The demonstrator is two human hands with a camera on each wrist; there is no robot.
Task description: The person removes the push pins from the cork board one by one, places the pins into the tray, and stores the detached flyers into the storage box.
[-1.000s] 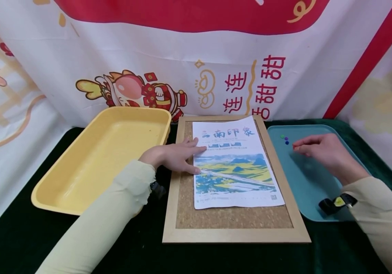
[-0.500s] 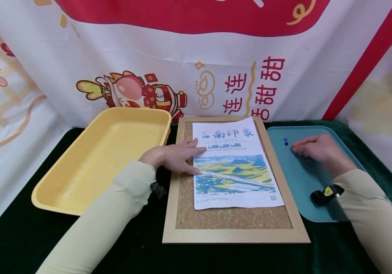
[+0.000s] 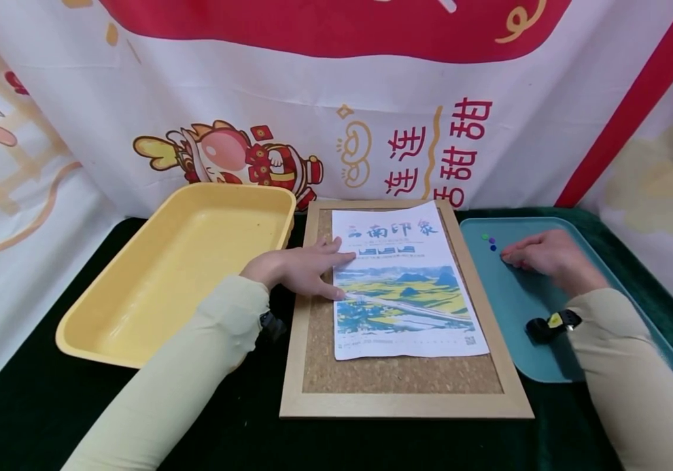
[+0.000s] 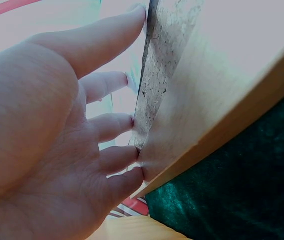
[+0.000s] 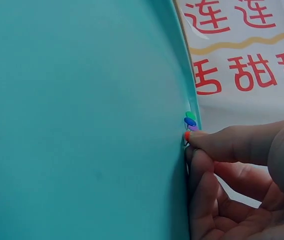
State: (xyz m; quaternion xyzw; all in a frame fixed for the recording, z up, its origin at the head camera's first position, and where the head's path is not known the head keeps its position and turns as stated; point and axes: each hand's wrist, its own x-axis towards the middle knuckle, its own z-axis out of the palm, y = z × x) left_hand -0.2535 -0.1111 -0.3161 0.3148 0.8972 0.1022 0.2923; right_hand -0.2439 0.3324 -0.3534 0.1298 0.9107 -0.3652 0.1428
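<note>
A printed landscape poster (image 3: 401, 294) lies on a wood-framed cork board (image 3: 401, 378). My left hand (image 3: 305, 269) rests over the board's left side, spread fingertips touching the sheet's left edge. In the left wrist view its fingers (image 4: 113, 31) look straight and hold nothing. Over the blue-green tray (image 3: 548, 366), my right hand (image 3: 554, 258) pinches a red push pin (image 5: 187, 135) between thumb and finger, low at the tray surface. Just beyond those fingertips sit a green pin (image 5: 190, 115), a blue pin (image 5: 189, 122) and a purple pin (image 5: 193, 128).
A deep yellow tub (image 3: 171, 281) stands left of the board. Dark green cloth (image 3: 242, 425) covers the table. Behind everything hangs a white printed curtain (image 3: 224, 85) with red lettering.
My right hand has lowered toward the tray, its wrist shifting left, with the red push pin in its pinch. The left hand has stayed in place on the poster.
</note>
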